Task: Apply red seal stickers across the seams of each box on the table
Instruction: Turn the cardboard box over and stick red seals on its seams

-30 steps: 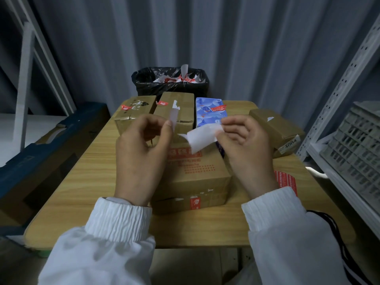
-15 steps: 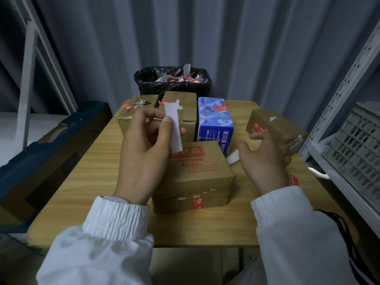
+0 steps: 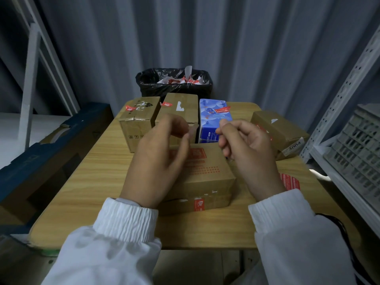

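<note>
**Worktop** (image 3: 88, 173), wood-grain, carrying 5 boxes.

- **Item 1:** front cardboard box (image 3: 205, 173), red print on top, nearest the person and between both wrists. It has 1 red seal sticker (image 3: 199, 204) on its near face, over the horizontal seam.
- **Items 2–4:** back row, close side by side: left cardboard box (image 3: 139, 120), middle cardboard box (image 3: 181, 108), blue box (image 3: 213, 120). Each bears 1 red sticker on top.
- **Item 5:** right cardboard box (image 3: 277, 130), set at an angle, apart from the row.
- **Sticker sheet** (image 3: 290, 182): red, flat on the worktop beside the right wrist.
- **Left hand** (image 3: 158, 161): raised over the front cardboard box, fingers curled, motion-blurred. I cannot tell whether it grasps anything.
- **Right hand** (image 3: 246, 153): raised, thumb and forefinger pressed tip to tip. I cannot tell whether anything lies between them.
- **Black-lined bin** (image 3: 174, 85): behind the worktop, holding paper scraps.
</note>
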